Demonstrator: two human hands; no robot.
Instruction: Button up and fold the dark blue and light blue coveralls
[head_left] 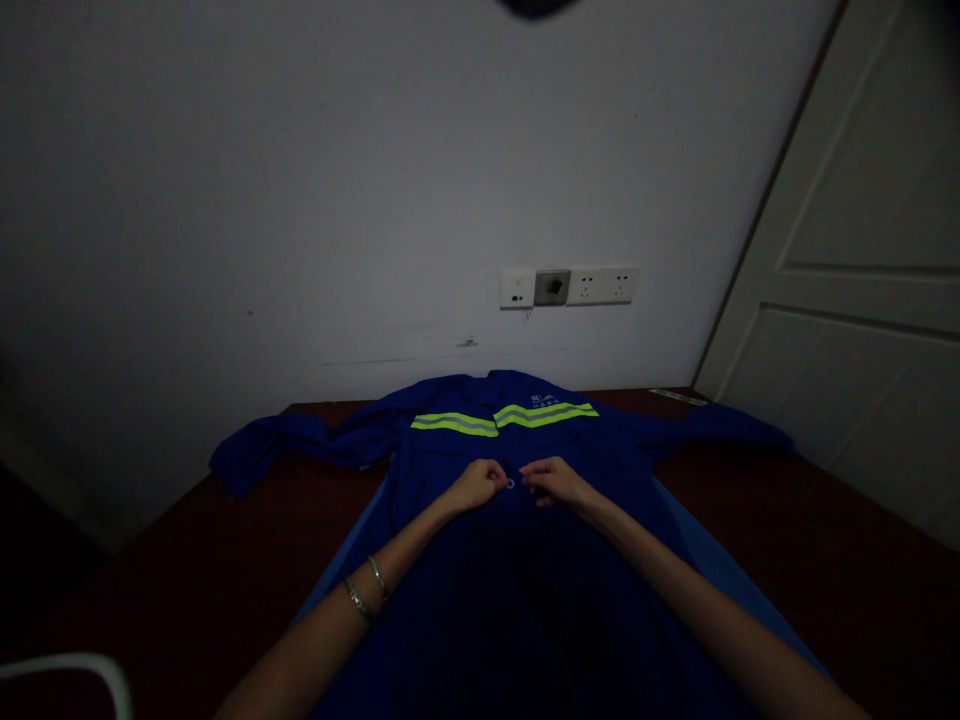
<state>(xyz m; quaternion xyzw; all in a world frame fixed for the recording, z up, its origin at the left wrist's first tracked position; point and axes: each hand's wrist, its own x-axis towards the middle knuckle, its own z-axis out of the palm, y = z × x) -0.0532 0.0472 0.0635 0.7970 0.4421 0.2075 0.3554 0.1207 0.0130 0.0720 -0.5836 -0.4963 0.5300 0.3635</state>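
Centrally, a blue long-sleeved jacket [517,530] with yellow-green reflective bands [459,425] lies spread on a dark red-brown surface [322,505]. The left hand [480,484] and right hand [558,483] flank a small pale ring [511,484]; whether their fingers clamp cloth, I cannot tell.

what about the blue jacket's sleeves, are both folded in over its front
No, one sleeve stretches out toward picture left and the other sleeve toward picture right, either side of the blue jacket's front.
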